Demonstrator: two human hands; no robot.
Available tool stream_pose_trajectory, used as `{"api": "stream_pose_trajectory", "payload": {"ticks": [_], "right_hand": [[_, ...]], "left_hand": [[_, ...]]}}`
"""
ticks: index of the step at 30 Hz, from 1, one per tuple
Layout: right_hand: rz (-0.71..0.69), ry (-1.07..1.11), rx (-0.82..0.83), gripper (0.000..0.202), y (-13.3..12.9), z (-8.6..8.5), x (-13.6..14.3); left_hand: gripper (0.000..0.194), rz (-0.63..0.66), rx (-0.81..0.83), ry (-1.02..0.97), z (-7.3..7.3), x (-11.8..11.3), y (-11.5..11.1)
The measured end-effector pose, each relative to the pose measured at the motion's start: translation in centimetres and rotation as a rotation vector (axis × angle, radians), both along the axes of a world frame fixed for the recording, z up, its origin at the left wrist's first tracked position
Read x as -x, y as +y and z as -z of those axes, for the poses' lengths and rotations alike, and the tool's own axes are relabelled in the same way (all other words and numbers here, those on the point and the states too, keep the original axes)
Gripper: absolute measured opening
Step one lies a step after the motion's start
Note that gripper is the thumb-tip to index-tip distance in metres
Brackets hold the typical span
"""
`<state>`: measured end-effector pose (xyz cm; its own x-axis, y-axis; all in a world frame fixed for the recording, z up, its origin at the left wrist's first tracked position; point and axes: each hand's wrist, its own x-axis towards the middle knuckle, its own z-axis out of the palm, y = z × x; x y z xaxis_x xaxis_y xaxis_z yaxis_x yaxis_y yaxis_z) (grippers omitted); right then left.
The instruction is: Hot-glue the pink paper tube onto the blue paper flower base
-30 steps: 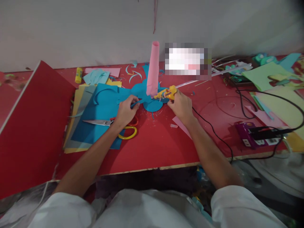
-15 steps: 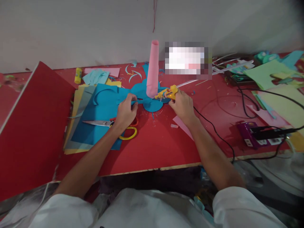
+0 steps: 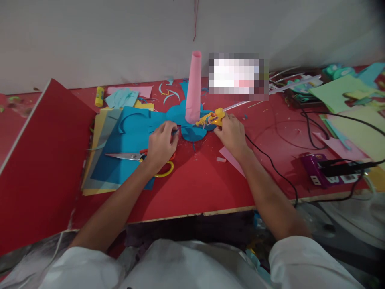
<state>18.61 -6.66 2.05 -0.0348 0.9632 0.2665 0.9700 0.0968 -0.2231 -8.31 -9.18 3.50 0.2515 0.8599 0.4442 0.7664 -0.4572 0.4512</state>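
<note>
A pink rolled-paper tube (image 3: 195, 86) stands upright on a blue flower-shaped paper (image 3: 193, 135). My right hand (image 3: 234, 135) is closed around a yellow hot glue gun (image 3: 215, 117), whose nozzle points left beside the foot of the tube. Left of the nozzle, my left hand (image 3: 162, 143) pinches a thin blue paper strip (image 3: 181, 128); part of that strip is hidden by my fingers. Under my left wrist lie scissors (image 3: 126, 156) with red and yellow handles, partly covered by the wrist.
Blue sheets (image 3: 111, 168) and yellow sheets lie at left beside a raised red board (image 3: 45, 160). A glue stick tube (image 3: 99, 96) stands behind them. At right are a purple box (image 3: 313, 170), black cables (image 3: 276, 170) and green paper (image 3: 333, 94). Paper scraps dot the red table.
My left hand has shifted slightly right with the blue strip, closer to the nozzle. The glue gun, my right hand and the pink tube look the same.
</note>
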Motion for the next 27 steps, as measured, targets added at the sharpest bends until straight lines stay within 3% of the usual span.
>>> {"api": "stream_pose_trajectory", "payload": {"ticks": [11,22,27], "right_hand": [[-0.002,-0.003,0.019,0.045,-0.1,-0.6,0.2],[0.027,0.025,0.005,0.041,-0.1,-0.6,0.0],[0.059,0.023,-0.024,0.038,-0.4,-0.9,-0.1]], "left_hand": [[0.009,-0.004,-0.126,0.195,-0.8,-1.5,0.4],[0.023,0.152,-0.14,0.549,-0.2,-2.4,0.4],[0.022,0.2,-0.147,0.579,0.0,-2.5,0.4]]}}
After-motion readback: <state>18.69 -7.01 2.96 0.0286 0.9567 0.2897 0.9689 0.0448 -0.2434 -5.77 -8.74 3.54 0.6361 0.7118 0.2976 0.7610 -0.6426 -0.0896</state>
